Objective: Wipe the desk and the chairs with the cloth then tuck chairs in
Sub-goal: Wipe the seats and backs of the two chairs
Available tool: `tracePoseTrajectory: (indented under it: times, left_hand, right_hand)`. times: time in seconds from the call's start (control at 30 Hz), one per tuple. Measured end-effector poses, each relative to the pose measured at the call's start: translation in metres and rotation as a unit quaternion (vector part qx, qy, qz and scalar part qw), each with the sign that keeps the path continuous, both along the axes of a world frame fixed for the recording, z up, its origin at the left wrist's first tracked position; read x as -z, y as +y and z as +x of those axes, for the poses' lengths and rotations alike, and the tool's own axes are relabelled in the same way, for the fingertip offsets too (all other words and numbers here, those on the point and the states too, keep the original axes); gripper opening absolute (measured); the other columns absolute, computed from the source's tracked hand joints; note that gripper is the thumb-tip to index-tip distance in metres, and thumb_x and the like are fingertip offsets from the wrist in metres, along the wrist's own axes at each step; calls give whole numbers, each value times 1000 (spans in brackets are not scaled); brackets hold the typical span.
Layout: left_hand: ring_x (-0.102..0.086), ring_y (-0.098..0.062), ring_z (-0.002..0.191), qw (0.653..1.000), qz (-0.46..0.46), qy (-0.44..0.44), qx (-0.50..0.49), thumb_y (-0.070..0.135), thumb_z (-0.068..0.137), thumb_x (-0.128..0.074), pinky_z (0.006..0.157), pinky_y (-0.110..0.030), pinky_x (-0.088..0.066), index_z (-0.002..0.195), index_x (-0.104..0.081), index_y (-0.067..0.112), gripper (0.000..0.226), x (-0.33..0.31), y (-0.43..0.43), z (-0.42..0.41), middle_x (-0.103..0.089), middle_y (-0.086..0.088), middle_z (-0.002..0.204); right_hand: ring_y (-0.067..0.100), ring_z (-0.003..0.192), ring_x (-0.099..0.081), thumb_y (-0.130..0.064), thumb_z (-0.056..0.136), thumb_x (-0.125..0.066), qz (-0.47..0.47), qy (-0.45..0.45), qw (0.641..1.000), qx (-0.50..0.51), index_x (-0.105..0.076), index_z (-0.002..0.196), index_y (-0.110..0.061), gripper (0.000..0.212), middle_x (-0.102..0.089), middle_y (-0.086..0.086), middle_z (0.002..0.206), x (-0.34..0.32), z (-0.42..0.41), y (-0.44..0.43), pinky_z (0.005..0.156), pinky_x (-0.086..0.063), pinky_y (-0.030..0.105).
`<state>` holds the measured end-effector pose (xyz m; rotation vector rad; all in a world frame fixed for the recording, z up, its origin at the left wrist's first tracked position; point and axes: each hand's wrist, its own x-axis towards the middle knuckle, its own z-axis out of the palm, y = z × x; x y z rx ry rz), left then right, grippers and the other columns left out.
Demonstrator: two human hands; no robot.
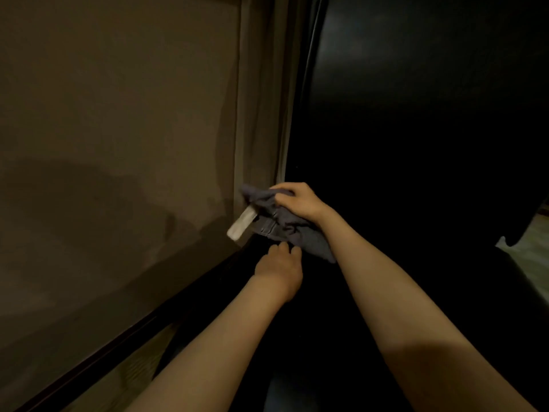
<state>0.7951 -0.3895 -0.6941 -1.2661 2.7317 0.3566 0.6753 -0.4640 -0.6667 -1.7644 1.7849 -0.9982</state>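
My right hand [300, 203] grips a bunched grey cloth [294, 230] and holds it against the edge of a very dark surface [386, 173] beside the wall. A pale, flat oblong object [242, 223] sticks out from under the cloth's left side. My left hand [279, 267] is just below the cloth with its fingers curled up at the lower hem. Whether it holds the hem is hidden. Both bare forearms reach in from the bottom of the view.
A beige wall [118, 144] fills the left, with a dark skirting strip [133, 331] along its foot and a curtain [261, 99] hanging at its right end. A rounded black shape [505, 286] lies at the right, with pale floor [534, 251] past it.
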Motion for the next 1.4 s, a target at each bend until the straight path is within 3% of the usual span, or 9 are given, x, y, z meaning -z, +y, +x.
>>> tracePoseTrajectory:
  times: [0.13, 0.27, 0.37, 0.47, 0.53, 0.63, 1.03, 1.2, 1.4]
  left_hand:
    - [-37, -35, 123, 996, 68, 35, 35, 9, 96, -42, 104, -38, -34, 130, -38, 1, 34, -9, -10, 10, -36, -19, 132]
    - [-46, -27, 118, 978, 160, 127, 47, 7, 96, -44, 96, -22, -36, 126, -51, 7, 30, -13, -20, 34, -40, -8, 115]
    - [-54, -19, 110, 961, 193, 194, 46, -5, 89, -51, 79, -7, -40, 117, -60, 6, 31, -15, -20, 55, -52, -4, 109]
    - [-58, -13, 97, 976, 70, 202, -30, 10, 79, -71, 69, -11, -39, 99, -66, 16, 22, -17, -29, 80, -57, 6, 94]
    - [-60, -18, 99, 978, 6, 165, -129, 26, 75, -76, 75, -20, -41, 92, -64, 19, 22, -19, -31, 91, -62, 1, 95]
    - [-58, -25, 108, 973, 34, 107, -202, 37, 80, -71, 82, -26, -43, 100, -65, 15, 30, -19, -24, 91, -64, -8, 113]
    - [-57, -34, 112, 945, -51, 148, -286, 20, 84, -62, 86, -33, -46, 114, -61, 3, 35, -21, 19, 93, -61, -20, 118]
    - [-58, -31, 105, 953, -16, 138, -268, 19, 82, -66, 85, -34, -47, 101, -63, 8, 22, -28, 23, 91, -62, -14, 111]
    - [-55, -24, 93, 965, -3, 159, -209, 12, 85, -54, 72, -31, -43, 87, -55, 21, 9, -20, 34, 61, -57, -5, 101]
  right_hand:
    - [29, 122, -49, -31, 92, -54, 7, 163, 973, 165, -55, 130, -24, 39, -55, 6, 134, 14, -50, -3, 97, -42, 35]
    - [30, 124, -45, -44, 87, -53, 95, 245, 949, 173, -48, 131, -37, 45, -49, 3, 137, 30, -46, -5, 100, -41, 43]
    - [29, 126, -43, -42, 84, -58, 77, 246, 955, 146, -47, 133, -35, 51, -47, 2, 140, 27, -39, -1, 101, -41, 42]
    - [28, 123, -47, -38, 86, -58, 59, 225, 967, 100, -52, 130, -33, 45, -48, 0, 138, 25, -25, 7, 99, -43, 43]
    - [29, 123, -48, -39, 86, -58, 53, 217, 972, 74, -54, 128, -34, 43, -49, 0, 136, 24, -11, 15, 98, -43, 45]
    - [29, 122, -48, -39, 86, -58, 54, 228, 971, 51, -54, 127, -34, 41, -49, 0, 136, 22, 13, 27, 98, -43, 46]
    - [27, 111, -58, -27, 74, -64, 33, 136, 988, -59, -65, 113, -33, 40, -66, 2, 117, 17, 87, 94, 93, -47, 45]
    - [27, 117, -54, -31, 83, -61, 37, 219, 972, 75, -58, 123, -34, 40, -58, 0, 130, 8, 26, 132, 93, -48, 44]
    - [38, 117, -48, -28, 94, -53, 52, 202, 941, 267, -55, 129, -22, 36, -55, 16, 126, 17, -90, 177, 96, -40, 50]
